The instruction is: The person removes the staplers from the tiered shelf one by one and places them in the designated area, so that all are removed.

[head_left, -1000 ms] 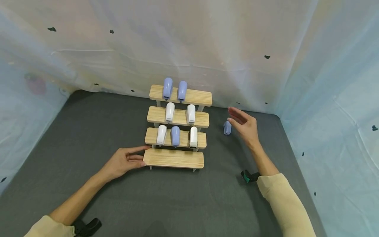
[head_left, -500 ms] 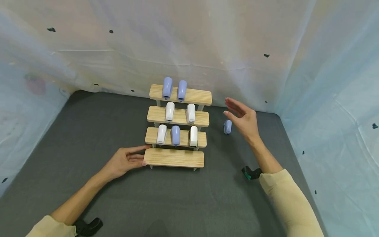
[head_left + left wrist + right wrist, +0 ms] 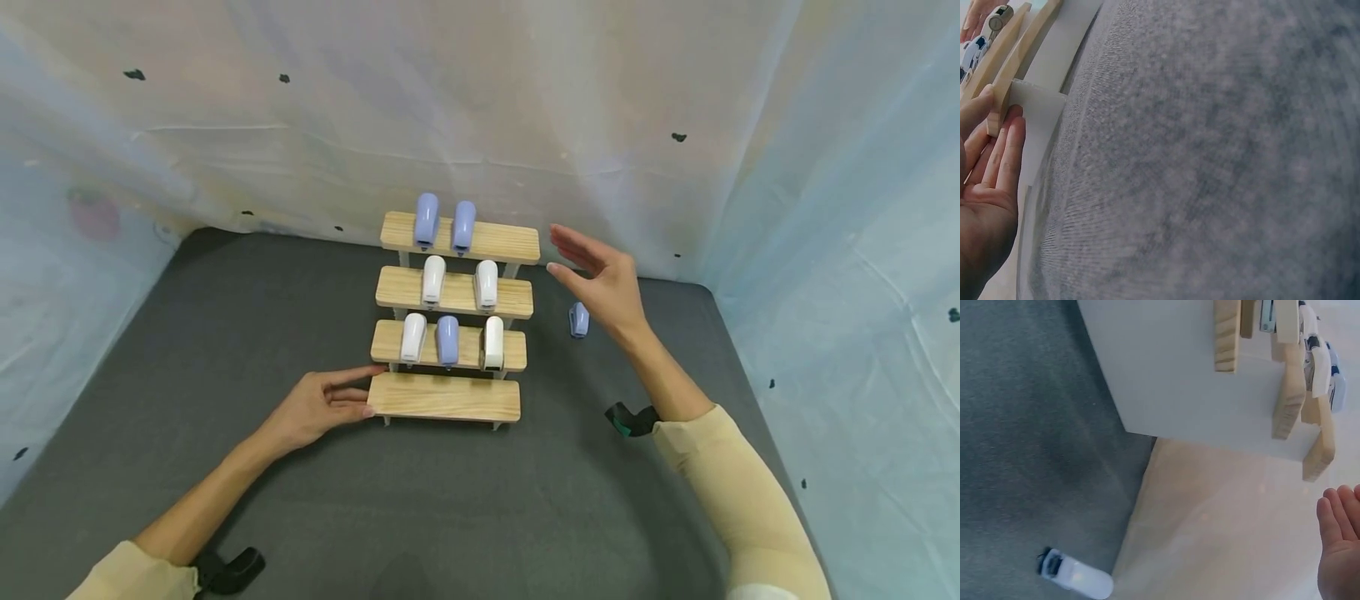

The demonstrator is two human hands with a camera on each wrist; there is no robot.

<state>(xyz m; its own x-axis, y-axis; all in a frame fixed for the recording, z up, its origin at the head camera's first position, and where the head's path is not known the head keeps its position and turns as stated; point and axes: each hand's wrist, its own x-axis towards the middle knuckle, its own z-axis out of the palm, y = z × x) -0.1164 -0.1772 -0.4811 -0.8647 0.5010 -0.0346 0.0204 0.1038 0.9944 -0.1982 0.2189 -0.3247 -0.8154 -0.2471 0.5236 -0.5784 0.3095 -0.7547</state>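
A four-tier wooden display stand (image 3: 442, 397) holds small staplers. Two periwinkle-blue staplers (image 3: 427, 219) are on the top tier, and two white staplers (image 3: 486, 285) on the one below. On the third tier a blue stapler (image 3: 447, 341) lies between two white ones. My left hand (image 3: 303, 411) pinches the left end of the lowest tier, thumb and fingers on either side of the plank (image 3: 999, 103) in the left wrist view. To the right of the top tier, my right hand (image 3: 603, 283) is raised with its fingers extended, holding nothing. Another blue stapler (image 3: 578, 320) lies behind it on the dark cloth.
Dark grey cloth (image 3: 450, 508) covers the table. Pale curtain sheets (image 3: 480, 108) rise behind and on both sides. The stand has a pale side panel (image 3: 1172, 381). Black wrist-worn devices (image 3: 632, 419) sit at both wrists.
My right hand has moved up and left, from beside the loose blue stapler toward the top tier, without taking the stapler. My left hand has stayed on the stand.
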